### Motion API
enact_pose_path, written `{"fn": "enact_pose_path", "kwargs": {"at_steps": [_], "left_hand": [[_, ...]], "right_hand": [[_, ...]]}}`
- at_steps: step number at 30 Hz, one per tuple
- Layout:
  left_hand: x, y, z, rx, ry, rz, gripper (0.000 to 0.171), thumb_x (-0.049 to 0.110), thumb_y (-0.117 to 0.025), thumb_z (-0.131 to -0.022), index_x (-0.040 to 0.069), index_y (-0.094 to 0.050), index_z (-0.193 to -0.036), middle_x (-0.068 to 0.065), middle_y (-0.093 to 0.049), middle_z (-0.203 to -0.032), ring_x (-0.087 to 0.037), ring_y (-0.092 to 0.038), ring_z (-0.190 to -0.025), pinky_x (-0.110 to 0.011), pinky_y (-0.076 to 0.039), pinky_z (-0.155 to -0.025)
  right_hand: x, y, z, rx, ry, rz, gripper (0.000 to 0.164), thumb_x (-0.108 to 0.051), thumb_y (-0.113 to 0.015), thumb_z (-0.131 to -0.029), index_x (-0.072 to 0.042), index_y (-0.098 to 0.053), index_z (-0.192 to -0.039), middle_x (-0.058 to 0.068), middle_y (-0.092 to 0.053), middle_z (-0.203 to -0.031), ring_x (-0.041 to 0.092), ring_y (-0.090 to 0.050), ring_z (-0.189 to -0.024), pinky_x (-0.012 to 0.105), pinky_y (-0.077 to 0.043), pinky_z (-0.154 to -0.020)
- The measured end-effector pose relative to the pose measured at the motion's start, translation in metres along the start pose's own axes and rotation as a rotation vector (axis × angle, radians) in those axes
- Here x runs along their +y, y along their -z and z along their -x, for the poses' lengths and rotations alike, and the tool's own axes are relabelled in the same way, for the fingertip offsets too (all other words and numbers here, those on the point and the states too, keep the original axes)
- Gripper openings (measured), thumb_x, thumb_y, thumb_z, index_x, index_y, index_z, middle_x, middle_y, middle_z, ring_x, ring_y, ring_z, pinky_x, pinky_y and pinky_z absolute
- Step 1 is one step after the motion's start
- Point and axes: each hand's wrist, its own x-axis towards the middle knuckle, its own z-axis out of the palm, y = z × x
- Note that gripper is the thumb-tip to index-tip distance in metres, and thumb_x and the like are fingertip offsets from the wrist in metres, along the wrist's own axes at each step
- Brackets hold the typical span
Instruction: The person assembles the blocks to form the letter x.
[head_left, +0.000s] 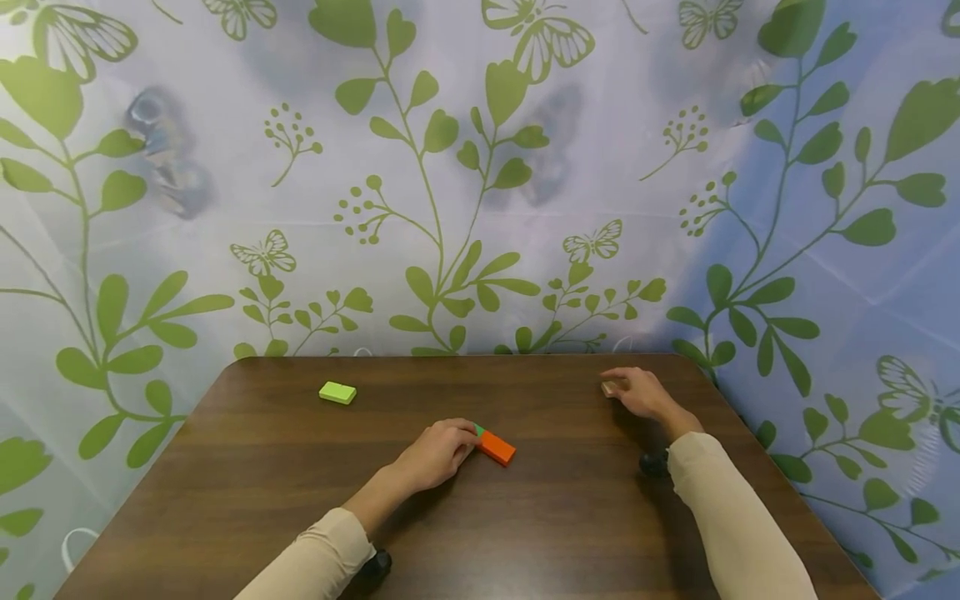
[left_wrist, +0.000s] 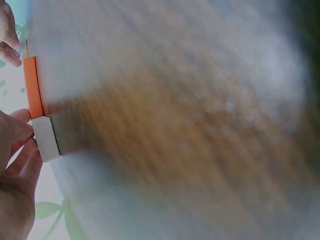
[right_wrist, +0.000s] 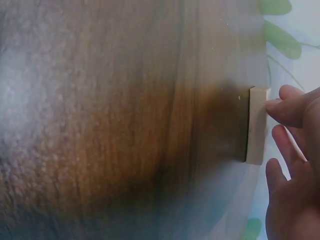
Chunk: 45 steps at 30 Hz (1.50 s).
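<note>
Near the middle of the table my left hand (head_left: pixel 437 454) pinches a small rectangular block with a green top (head_left: pixel 478 430). Its pale, wood-like end (left_wrist: pixel 45 139) faces the left wrist camera. Lined up against this block lies an orange block (head_left: pixel 497 447), flat on the table. Farther back on the right, my right hand (head_left: pixel 637 392) has its thumb and fingers at a plain wooden block (head_left: pixel 608 389). In the right wrist view the wooden block (right_wrist: pixel 257 125) rests on the tabletop with fingertips right at its upper face; the remaining fingers curve loosely beside it.
A lime-green block (head_left: pixel 337 392) lies alone at the back left of the brown wooden table (head_left: pixel 555 517). Behind the table's far edge hangs a white curtain (head_left: pixel 465 167) printed with green leaves and butterflies.
</note>
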Motion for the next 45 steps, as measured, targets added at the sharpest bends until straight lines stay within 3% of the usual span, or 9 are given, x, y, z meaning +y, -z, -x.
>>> {"fn": "enact_pose_path", "kwargs": {"at_steps": [6,11,21,26,33,38,45], "left_hand": [[-0.001,-0.002,-0.002,-0.016,0.024,0.004,0.015,0.002,-0.067,-0.1,0.001,-0.079,-0.11,-0.012,-0.069,-0.12,-0.029,-0.066,-0.112,-0.045,-0.055,-0.095],[0.0,-0.001,-0.001,-0.019,0.037,0.012,0.016,0.002,-0.067,-0.1,0.001,-0.079,-0.11,-0.012,-0.068,-0.122,-0.029,-0.066,-0.113,-0.046,-0.055,-0.095],[0.003,0.001,-0.001,-0.012,0.03,0.013,0.015,0.002,-0.067,-0.1,0.001,-0.079,-0.109,-0.014,-0.069,-0.119,-0.029,-0.067,-0.111,-0.045,-0.055,-0.095],[0.001,0.0,0.0,-0.012,0.033,0.006,0.015,0.002,-0.068,-0.099,0.001,-0.079,-0.11,-0.013,-0.068,-0.12,-0.029,-0.066,-0.111,-0.045,-0.055,-0.095],[0.001,-0.004,0.0,-0.013,0.048,-0.003,0.015,0.004,-0.068,-0.1,0.003,-0.079,-0.109,-0.011,-0.068,-0.12,-0.027,-0.066,-0.111,-0.044,-0.055,-0.094],[0.003,-0.003,0.001,-0.018,0.057,0.003,0.015,0.003,-0.067,-0.1,0.002,-0.079,-0.108,-0.011,-0.068,-0.12,-0.027,-0.067,-0.11,-0.044,-0.055,-0.094],[0.002,-0.001,0.001,-0.002,0.03,-0.006,0.014,0.001,-0.068,-0.099,0.002,-0.079,-0.108,-0.013,-0.069,-0.12,-0.028,-0.067,-0.111,-0.043,-0.055,-0.094]], "right_hand": [[0.007,-0.001,0.0,-0.009,-0.005,0.06,0.036,-0.001,-0.062,-0.098,0.003,-0.066,-0.133,0.033,-0.058,-0.134,0.057,-0.049,-0.125,0.068,-0.04,-0.101],[0.01,-0.004,-0.001,0.005,0.041,0.094,0.031,0.001,-0.06,-0.1,0.005,-0.067,-0.13,0.031,-0.063,-0.128,0.055,-0.055,-0.119,0.066,-0.042,-0.1],[0.008,-0.003,-0.001,-0.005,0.095,0.143,0.033,0.008,-0.067,-0.092,0.003,-0.071,-0.125,0.028,-0.066,-0.123,0.053,-0.059,-0.113,0.065,-0.046,-0.095],[0.009,0.0,-0.001,-0.027,0.115,0.135,0.033,0.007,-0.067,-0.092,0.003,-0.07,-0.125,0.029,-0.065,-0.124,0.053,-0.057,-0.115,0.065,-0.046,-0.095],[0.009,0.003,0.002,-0.056,0.127,0.106,0.04,0.018,-0.056,-0.087,0.006,-0.069,-0.124,0.025,-0.067,-0.122,0.051,-0.057,-0.117,0.063,-0.047,-0.095],[0.004,0.007,0.001,-0.069,0.152,0.091,0.039,0.019,-0.054,-0.088,0.008,-0.068,-0.123,0.018,-0.069,-0.109,0.043,-0.062,-0.106,0.059,-0.05,-0.091],[-0.012,0.013,-0.012,-0.055,0.275,0.167,0.032,0.009,-0.068,-0.09,0.005,-0.071,-0.122,0.023,-0.07,-0.118,0.047,-0.063,-0.111,0.061,-0.05,-0.091]]}}
